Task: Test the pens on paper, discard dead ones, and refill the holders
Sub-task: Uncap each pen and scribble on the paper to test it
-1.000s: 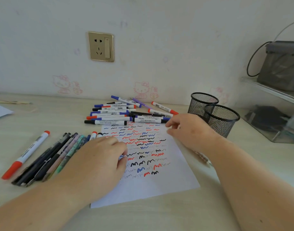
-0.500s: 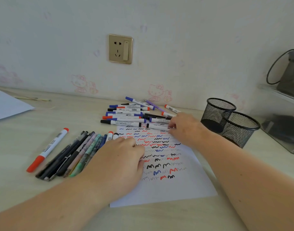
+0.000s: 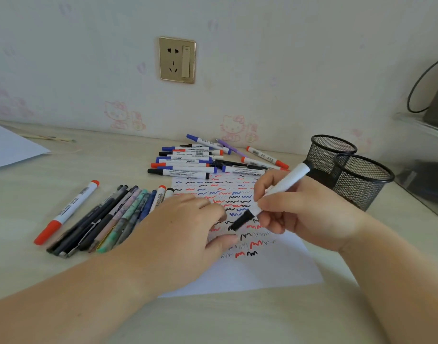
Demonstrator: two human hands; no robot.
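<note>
One red marker [image 3: 66, 211] lies by itself at the far left of the desk [image 3: 64, 170], and just right of it we have a row of pens [image 3: 108, 217] laid side by side. Our left hand [image 3: 185, 227] rests on the paper [image 3: 275, 269], fingers roughly straight and holding nothing, covering the near ends of a few of those pens. Beyond the paper's far edge sits a loose pile of markers [image 3: 200, 162], blue, red and black capped. Rows of red, blue and black squiggles fill the upper part of the sheet. Our right hand [image 3: 304, 212] grips a black marker [image 3: 270, 197] at a slant, its dark end low over the squiggles; we cannot quite tell whether that end touches the paper. At the right stand two mesh holders [image 3: 349, 170], touching each other.
</note>
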